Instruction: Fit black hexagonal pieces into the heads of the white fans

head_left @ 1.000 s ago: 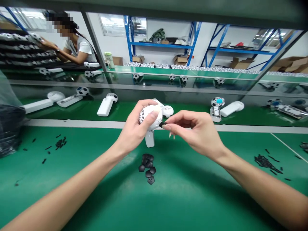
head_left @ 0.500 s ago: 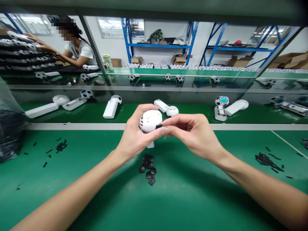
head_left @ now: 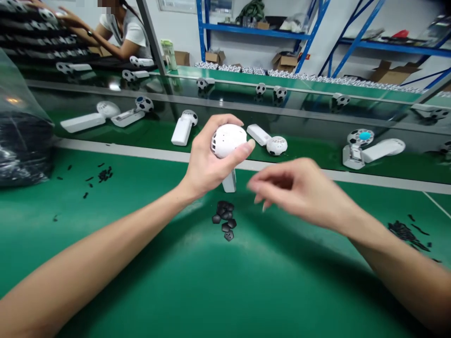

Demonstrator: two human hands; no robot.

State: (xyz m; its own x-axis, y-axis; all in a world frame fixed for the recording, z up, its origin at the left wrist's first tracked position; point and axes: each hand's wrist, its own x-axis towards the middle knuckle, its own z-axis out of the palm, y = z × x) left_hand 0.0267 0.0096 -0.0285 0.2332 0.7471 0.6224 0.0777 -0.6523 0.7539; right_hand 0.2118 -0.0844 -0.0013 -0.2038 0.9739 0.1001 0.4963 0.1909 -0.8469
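Note:
My left hand is wrapped round the round head of a white handheld fan, with its thumb lying across the front. The handle of the fan points down below the palm. Off to the right, apart from the fan, my right hand has thumb and fingers pinched together. Its fingertips are blurred, and no object shows between them. Several black pentagon pieces lie in a small heap on the green table beneath the hands.
Small black strips lie in a pile at left and a pile at right. A clear bag of black parts stands at far left. Several white fans lie on the dark green conveyor behind. Another person works beyond it.
My right hand has come away from the fan to the right; the black piece it pinched there no longer shows. My left thumb has moved over the fan's front. The view has tilted down.

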